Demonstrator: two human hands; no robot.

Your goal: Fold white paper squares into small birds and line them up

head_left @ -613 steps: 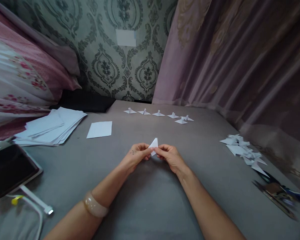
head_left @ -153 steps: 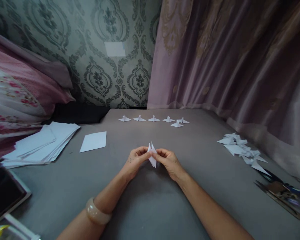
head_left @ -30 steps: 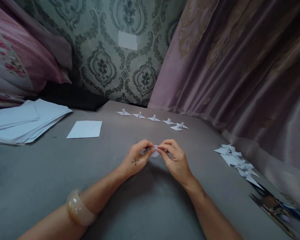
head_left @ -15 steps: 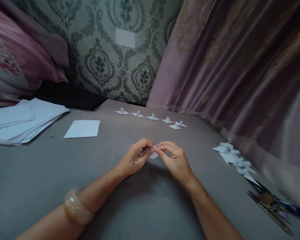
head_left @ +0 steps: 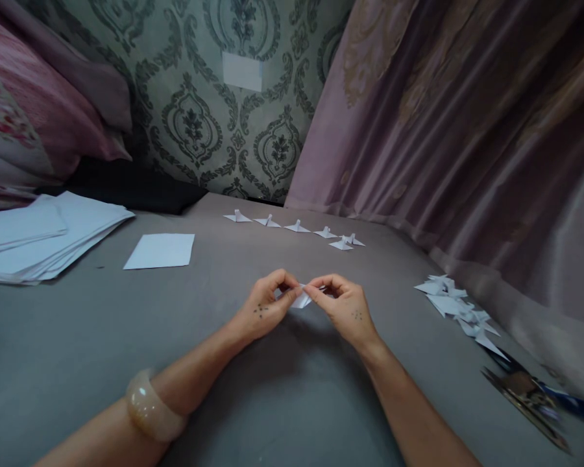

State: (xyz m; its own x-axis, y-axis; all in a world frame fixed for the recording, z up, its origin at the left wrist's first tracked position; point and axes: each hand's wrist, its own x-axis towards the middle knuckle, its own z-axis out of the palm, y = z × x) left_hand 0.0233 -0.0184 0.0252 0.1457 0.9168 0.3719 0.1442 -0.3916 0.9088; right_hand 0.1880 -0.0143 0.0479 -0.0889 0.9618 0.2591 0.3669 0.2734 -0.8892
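Between my two hands, above the middle of the grey table [head_left: 214,363], is a small folded piece of white paper [head_left: 300,301]. My left hand [head_left: 268,299] pinches its left side between thumb and fingers. On the other side my right hand [head_left: 343,303] grips it the same way, with the thumb lying along the near face. Fingers cover much of the paper, so its full shape is hidden. Beyond the hands, several folded paper cranes [head_left: 297,226] stand in a row.
At left lie a stack of white paper [head_left: 85,224] and a single square sheet [head_left: 159,251]. Along the right edge sits a pile of folded paper shapes [head_left: 460,308], with scissors [head_left: 528,408] nearer me. A curtain [head_left: 418,162] hangs at the right, patterned wallpaper behind.
My right hand has turned slightly and shifted a little to the right, its thumb now flatter across the paper. More of the paper's near face shows. My left hand has hardly moved.
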